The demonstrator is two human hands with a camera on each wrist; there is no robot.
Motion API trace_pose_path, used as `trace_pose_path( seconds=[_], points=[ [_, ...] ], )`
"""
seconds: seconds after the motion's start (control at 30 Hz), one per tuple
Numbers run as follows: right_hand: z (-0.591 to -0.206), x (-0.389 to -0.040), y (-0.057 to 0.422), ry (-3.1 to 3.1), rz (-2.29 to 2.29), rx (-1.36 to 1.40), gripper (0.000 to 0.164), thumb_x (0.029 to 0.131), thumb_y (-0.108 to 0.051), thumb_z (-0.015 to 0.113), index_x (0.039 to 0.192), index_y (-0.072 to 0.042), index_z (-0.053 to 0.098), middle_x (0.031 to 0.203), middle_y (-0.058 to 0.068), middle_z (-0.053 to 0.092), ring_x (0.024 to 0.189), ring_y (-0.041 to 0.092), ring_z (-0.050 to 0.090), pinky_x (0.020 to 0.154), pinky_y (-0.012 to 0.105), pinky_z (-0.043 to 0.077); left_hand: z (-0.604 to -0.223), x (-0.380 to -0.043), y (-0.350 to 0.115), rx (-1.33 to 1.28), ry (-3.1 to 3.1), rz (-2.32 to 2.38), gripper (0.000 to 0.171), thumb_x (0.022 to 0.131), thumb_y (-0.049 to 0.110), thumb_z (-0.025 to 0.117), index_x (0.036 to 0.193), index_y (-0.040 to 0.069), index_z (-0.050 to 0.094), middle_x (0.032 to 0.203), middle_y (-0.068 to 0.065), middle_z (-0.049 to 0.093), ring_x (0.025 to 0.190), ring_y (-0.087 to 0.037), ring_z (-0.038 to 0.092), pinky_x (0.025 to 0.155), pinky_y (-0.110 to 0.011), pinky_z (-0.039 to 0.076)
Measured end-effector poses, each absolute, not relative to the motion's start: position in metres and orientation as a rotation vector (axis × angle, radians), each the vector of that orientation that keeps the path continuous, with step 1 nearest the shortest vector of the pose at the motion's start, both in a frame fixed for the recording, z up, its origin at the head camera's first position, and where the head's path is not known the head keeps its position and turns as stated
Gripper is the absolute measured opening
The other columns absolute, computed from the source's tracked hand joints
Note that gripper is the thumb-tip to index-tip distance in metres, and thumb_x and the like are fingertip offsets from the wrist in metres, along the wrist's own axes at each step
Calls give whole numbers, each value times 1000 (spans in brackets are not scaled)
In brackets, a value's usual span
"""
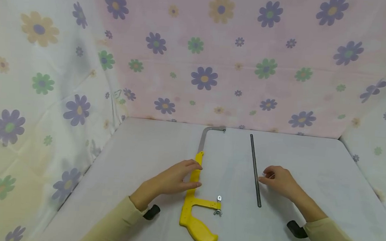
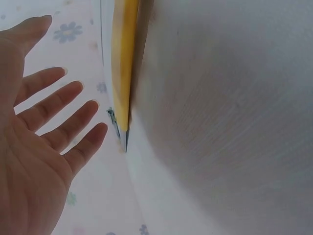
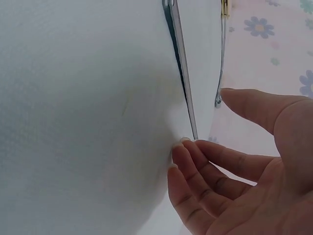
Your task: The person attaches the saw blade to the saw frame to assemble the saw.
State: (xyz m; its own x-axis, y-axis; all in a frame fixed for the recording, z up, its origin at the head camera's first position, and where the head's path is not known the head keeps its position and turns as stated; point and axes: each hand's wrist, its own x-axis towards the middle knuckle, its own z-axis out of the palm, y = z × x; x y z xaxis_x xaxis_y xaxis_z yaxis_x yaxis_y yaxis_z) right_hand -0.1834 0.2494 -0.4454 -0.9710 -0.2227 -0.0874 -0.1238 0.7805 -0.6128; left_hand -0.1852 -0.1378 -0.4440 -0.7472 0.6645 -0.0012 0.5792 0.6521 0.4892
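A yellow hacksaw frame (image 1: 189, 201) with a grey metal front arm lies on the white table, its handle towards me. No blade spans it. My left hand (image 1: 175, 178) hovers over its long yellow bar, fingers spread and thumb apart; the left wrist view shows the palm bare beside the yellow bar (image 2: 124, 63). To the right lies a thin dark hacksaw blade (image 1: 255, 166), pointing away from me. Beside its near half is my right hand (image 1: 281, 182), fingers loosely bent, thumb tip close to the blade. In the right wrist view the fingertips overlap the blade's far end (image 3: 188, 93).
A metal pin and wing nut (image 1: 218, 212) sit on the frame's short near arm. Flowered cloth (image 1: 235, 93) hangs behind the table (image 1: 157, 144) and along both sides. A black wrist device (image 1: 152, 212) shows under the left sleeve, another (image 1: 296, 229) under the right.
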Motion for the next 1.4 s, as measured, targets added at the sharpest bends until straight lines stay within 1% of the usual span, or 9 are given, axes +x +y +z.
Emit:
trace_pose_path(
  seconds=[0.17,0.37,0.5,0.63,0.97,1.17,1.4],
  points=[
    [-446,-184,245,2801,-948,-243,40,92,-23,75,110,11,66,97,16,67,91,31,63,75,44,53,-445,-182,-134,1062,2668,698,53,99,44,67,138,10,59,139,-1,57,125,-17,55,108,-38,45],
    [-446,-183,237,2812,-936,-179,37,90,-22,76,107,10,67,98,19,68,89,31,62,75,45,54,-452,-176,-129,1071,2643,664,54,98,48,67,138,14,60,141,1,57,127,-17,54,110,-38,44],
    [-447,-182,231,2815,-924,-126,33,90,-20,76,102,9,68,94,17,67,83,28,61,71,43,53,-454,-173,-125,1058,2625,634,55,97,51,66,139,16,59,142,4,56,127,-14,53,110,-37,44],
    [-449,-182,227,2811,-894,-61,31,89,-21,76,98,8,69,90,14,67,79,25,60,67,39,53,-455,-172,-121,1070,2615,622,55,97,52,66,139,17,59,142,5,56,126,-13,54,110,-36,44],
    [-449,-185,221,2823,-849,1,28,89,-21,75,95,6,70,84,11,67,75,23,59,64,37,51,-455,-170,-117,1120,2599,594,52,96,50,68,135,16,62,137,6,59,123,-11,56,108,-33,45],
    [-453,-187,221,2825,-829,21,24,89,-19,73,91,4,69,80,9,65,72,23,58,61,35,48,-454,-168,-113,1144,2573,626,51,94,48,72,132,15,64,133,6,61,120,-10,57,107,-31,45],
    [-455,-190,222,2818,-804,33,23,90,-19,72,91,4,69,83,10,65,73,24,58,61,36,48,-457,-168,-109,1183,2531,659,51,90,42,80,129,13,65,129,5,62,114,-8,58,104,-27,46]
  ],
)
